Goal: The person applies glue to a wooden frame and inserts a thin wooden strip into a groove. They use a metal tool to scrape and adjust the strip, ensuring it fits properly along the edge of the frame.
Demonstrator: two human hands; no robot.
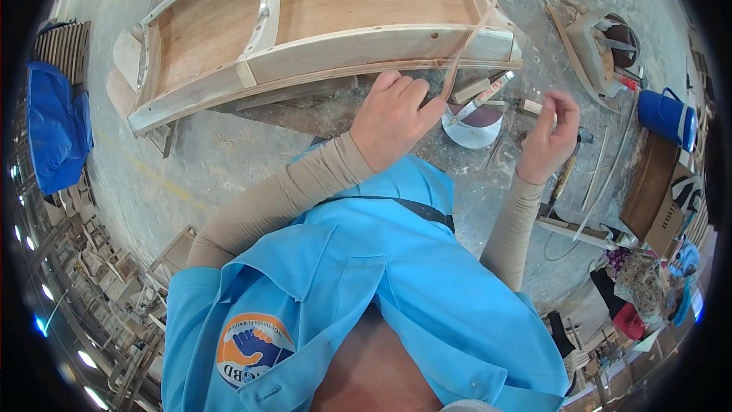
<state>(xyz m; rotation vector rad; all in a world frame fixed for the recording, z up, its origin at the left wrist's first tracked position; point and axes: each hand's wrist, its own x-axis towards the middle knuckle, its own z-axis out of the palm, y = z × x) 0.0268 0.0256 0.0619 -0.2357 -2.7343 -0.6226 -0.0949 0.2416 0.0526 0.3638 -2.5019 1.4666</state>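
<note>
I've got left hand [398, 118] pinching thin wood strip [467, 40] across near edge of wooden frame [343, 49], by its right corner. Right hand [550, 139] loosely spread, gap between it and that corner.

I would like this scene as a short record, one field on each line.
Left hand: grip on a thin wooden strip
Right hand: fingers loosely curled, no object visible in it
Ahead: curved wooden frame
Far right: blue container
Clothing: light-blue shirt, beige sleeves
</note>
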